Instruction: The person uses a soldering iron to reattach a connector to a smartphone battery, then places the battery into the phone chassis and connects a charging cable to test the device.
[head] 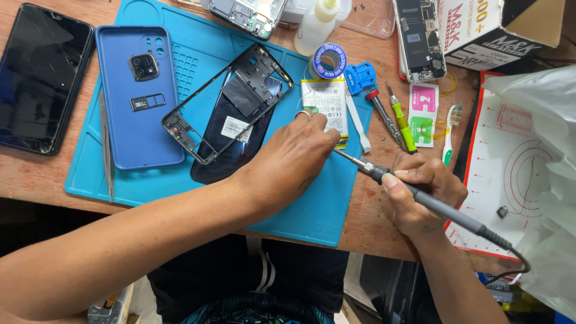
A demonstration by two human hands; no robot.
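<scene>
left hand [300, 153]: fingers curled down, pressing on the lower end of the phone battery [327, 108], seemingly to keep it from sliding under the tool tip; a ring shows on one finger.
right hand [423, 195]: clenched round the soldering iron [420, 198] in a pen-like grip, thumb laid along the barrel, probably for fine control.
iron tip: points toward 10 o'clock and meets the battery's lower edge just under the left fingers; the exact contact spot is hidden by the hand.
iron cord: trails off toward 4 o'clock, away from the work.
battery: white-labelled, lying flat on the blue work mat [300, 210], at 1 o'clock from the left hand.
solder reel [329, 62]: at 12 o'clock from the battery, just beside it, near enough to feed from.
phone frame [207, 105]: bare black frame lying tilted over a dark back cover [231, 147], at 9 o'clock from the battery.
blue case [135, 96]: face down on the mat at 9 o'clock of the frame, with a small camera module resting on it.
tweezers [107, 150]: along the mat's left edge.
dark phone [39, 75]: off the mat at far 9 o'clock.
screwdrivers [399, 120]: at 3 o'clock from the battery, near a toothbrush [450, 129].
white bottle [316, 27]: at 12 o'clock, behind the reel.
</scene>
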